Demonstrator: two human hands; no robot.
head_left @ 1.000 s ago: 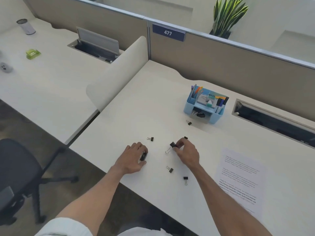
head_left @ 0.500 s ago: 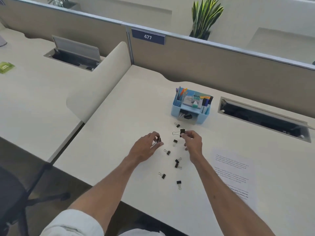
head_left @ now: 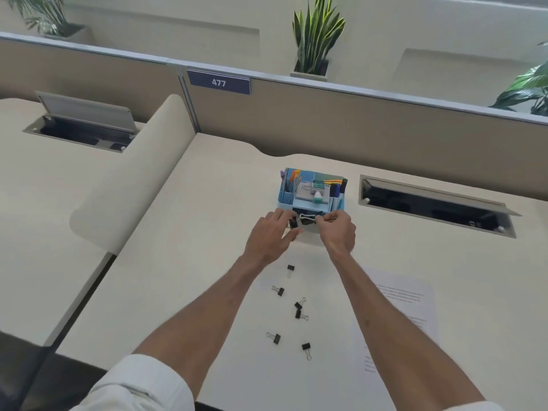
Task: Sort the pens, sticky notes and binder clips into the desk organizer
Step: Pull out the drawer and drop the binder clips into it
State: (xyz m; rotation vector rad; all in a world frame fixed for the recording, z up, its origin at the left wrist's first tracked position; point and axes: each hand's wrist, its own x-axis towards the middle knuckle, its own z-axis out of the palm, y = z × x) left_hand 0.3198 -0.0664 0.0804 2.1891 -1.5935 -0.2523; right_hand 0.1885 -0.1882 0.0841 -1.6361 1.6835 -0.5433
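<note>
A light blue desk organizer [head_left: 284, 200] stands at the back of the desk, with pens, markers and small items in its upper compartments. Both hands are at its open front drawer. My left hand [head_left: 271, 237] pinches a small black binder clip [head_left: 293, 223] at the drawer's left side. My right hand [head_left: 338, 231] pinches a larger black binder clip [head_left: 308, 219] by its wire handle, over the drawer. Several black binder clips [head_left: 278, 291] lie loose on the desk between my forearms.
A printed sheet of paper [head_left: 406, 304] lies on the desk at the right. An open cable tray [head_left: 436, 209] is sunk into the desk right of the organizer. A curved cream divider [head_left: 133, 173] separates the desk at the left. A partition wall runs behind.
Both hands have carried their binder clips away from the loose pile up to the organizer's front drawer. The view has shifted closer to the organizer.
</note>
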